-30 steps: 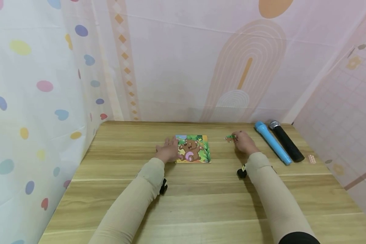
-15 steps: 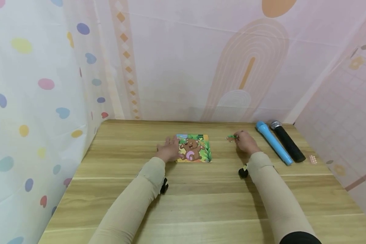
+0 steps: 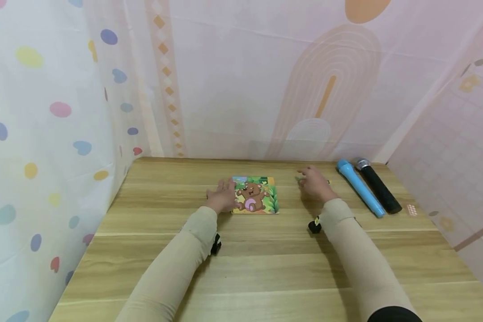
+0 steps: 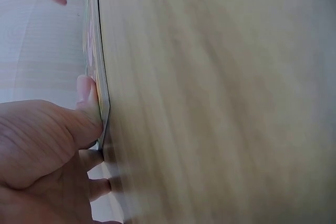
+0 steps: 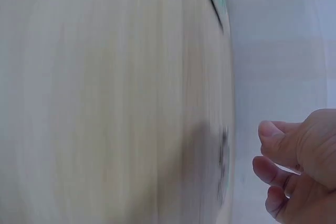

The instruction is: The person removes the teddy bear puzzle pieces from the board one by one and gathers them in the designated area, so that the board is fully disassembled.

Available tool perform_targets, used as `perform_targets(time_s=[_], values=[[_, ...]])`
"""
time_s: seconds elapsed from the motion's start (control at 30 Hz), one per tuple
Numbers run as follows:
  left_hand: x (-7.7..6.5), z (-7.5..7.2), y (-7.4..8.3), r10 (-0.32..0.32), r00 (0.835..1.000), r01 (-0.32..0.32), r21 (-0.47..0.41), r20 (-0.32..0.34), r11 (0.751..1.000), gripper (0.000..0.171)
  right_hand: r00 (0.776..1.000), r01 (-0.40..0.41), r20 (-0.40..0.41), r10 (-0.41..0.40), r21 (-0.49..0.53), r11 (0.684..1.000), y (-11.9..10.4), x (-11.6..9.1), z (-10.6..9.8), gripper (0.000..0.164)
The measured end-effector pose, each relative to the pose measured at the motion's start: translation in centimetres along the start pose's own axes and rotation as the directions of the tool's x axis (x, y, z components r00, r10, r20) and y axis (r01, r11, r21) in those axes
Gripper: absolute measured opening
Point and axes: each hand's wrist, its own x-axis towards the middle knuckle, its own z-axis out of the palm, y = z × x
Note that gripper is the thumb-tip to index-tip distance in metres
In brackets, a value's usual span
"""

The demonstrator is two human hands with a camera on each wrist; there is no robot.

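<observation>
A flat jigsaw puzzle board (image 3: 261, 197) with a picture of a brown bear lies on the wooden table. My left hand (image 3: 222, 197) rests at its left edge, fingers spread. In the left wrist view the thumb (image 4: 86, 95) lies on top of the board by its near corner. To the right, my right hand (image 3: 315, 183) is raised over small green and brown jigsaw pieces (image 3: 299, 178), which it partly hides. Seen from the right wrist, its fingers are loosely bent with nothing between them, and a piece (image 5: 223, 163) lies on the table beside them.
A blue toy microphone (image 3: 360, 188) and a black microphone (image 3: 380, 188) lie side by side right of my right hand. Beyond them is a small patterned patch (image 3: 412, 210). Patterned cloth (image 3: 233, 89) hangs behind the table (image 3: 245, 268) and along both sides.
My right hand has let go of the small green and brown piece, lifted and shifted slightly left and back. The left hand and the board have stayed put.
</observation>
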Motion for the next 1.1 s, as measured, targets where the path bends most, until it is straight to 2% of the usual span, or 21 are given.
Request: perform_targets(time_s=[0.17, 0.37, 0.63, 0.83, 1.1], values=[[0.2, 0.1, -0.2, 0.005, 1.0, -0.005, 0.014, 0.006, 1.0, 0.098, 0.997, 0.072, 0.035, -0.073, 0.021, 0.997, -2.0, 0.7, 1.4, 0.039], [0.3, 0.1, -0.2, 0.014, 1.0, -0.014, 0.008, 0.005, 1.0, 0.097, 0.989, 0.116, 0.084, -0.123, 0.085, 0.99, -5.1, 1.5, 2.7, 0.038], [0.3, 0.0, -0.2, 0.021, 1.0, -0.021, 0.026, -0.009, 0.999, 0.096, 0.968, 0.185, 0.141, -0.207, 0.151, 0.971, -9.0, 2.9, 4.8, 0.031], [0.3, 0.0, 0.0, 0.016, 1.0, -0.016, 0.019, -0.013, 1.0, 0.097, 0.968, 0.158, 0.167, -0.187, 0.174, 0.972, -10.6, 3.2, 6.0, 0.022], [0.7, 0.2, 0.0, -0.007, 1.0, 0.007, 0.017, -0.005, 1.0, 0.097, 0.969, 0.16, 0.163, -0.185, 0.153, 0.975, -11.3, 3.7, 6.6, 0.022]])
